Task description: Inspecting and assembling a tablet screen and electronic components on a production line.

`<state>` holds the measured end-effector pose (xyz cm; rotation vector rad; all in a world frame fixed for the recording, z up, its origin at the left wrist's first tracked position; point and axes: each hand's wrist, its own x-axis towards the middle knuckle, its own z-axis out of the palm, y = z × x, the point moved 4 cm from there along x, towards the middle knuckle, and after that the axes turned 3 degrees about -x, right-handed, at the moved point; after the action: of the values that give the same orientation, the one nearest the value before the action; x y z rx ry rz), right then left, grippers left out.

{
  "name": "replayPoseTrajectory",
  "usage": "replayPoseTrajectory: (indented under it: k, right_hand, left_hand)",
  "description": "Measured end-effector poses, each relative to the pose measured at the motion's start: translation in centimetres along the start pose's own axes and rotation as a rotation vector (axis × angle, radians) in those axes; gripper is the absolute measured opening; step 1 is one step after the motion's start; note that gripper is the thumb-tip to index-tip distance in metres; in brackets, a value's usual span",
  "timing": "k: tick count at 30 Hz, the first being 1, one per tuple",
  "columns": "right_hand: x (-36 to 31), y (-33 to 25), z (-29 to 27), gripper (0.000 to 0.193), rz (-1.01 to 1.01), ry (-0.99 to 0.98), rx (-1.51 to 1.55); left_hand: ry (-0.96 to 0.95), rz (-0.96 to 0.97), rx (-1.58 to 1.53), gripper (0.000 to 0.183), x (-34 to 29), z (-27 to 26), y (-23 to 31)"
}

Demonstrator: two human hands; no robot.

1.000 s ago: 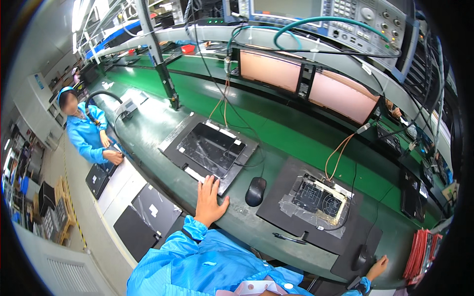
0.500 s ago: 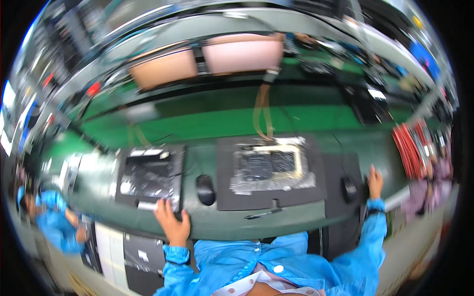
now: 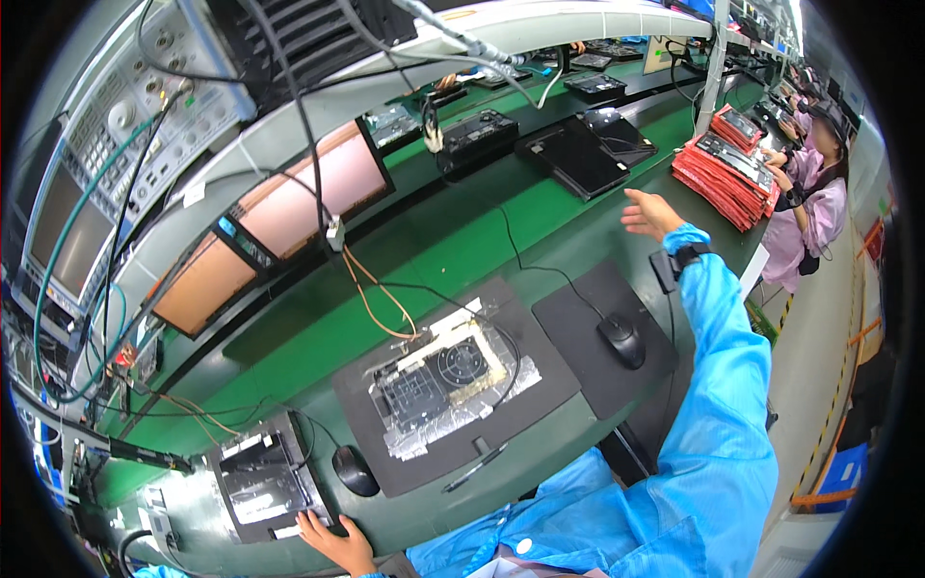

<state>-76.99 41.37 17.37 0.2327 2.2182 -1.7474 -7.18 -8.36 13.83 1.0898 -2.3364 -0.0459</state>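
Observation:
My right hand (image 3: pixel 651 214) reaches out over the bench at the upper right with its fingers stretched and nothing in it. Closest to it lies a black flat panel (image 3: pixel 572 157) on the green mat. My left hand (image 3: pixel 337 545) is spread at the bench's near edge, its fingertips by the lower edge of a dark pad that carries a plastic-wrapped black plate (image 3: pixel 258 479). Between my hands is a grey pad (image 3: pixel 361 390) bearing a taped test fixture (image 3: pixel 438 380) with a black square and a round pattern. A wrist strap (image 3: pixel 688 254) circles my right wrist.
Two computer mice (image 3: pixel 621 339) lie on the bench, one on a dark mat. A pen (image 3: pixel 474 468) is at the front edge. Red-edged boards (image 3: pixel 723 178) are stacked at the right, beside a person in pink (image 3: pixel 811 212). Screens and an instrument (image 3: pixel 125 135) stand left, with hanging cables.
My view has swung to the right. My right hand has stretched forward from the bench's near side toward the black panel. My left hand stays by the wrapped plate.

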Motion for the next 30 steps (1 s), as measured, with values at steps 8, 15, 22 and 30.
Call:
replayPoseTrajectory:
  k: [8,15,22,30]
  right_hand:
    - [8.6,-1.5,7.9,0.080,0.233,0.124,0.406]
    - [22.0,2.4,6.1,0.064,-0.009,0.189,-0.172]
    - [13.0,-3.2,10.0,0.061,0.228,0.201,0.461]
    - [19.1,0.5,7.9,0.066,-0.232,0.129,-0.126]
  left_hand:
    - [0.013,0.022,-0.012,0.058,0.4,-1.2,1.0]
    - [-0.076,-0.043,-0.013,0.058,1.6,-0.2,2.0]
    - [-0.094,-0.056,0.019,0.059,2.1,-0.2,2.2]
    - [-0.024,-0.002,0.059,0.059,2.4,-0.1,2.7]
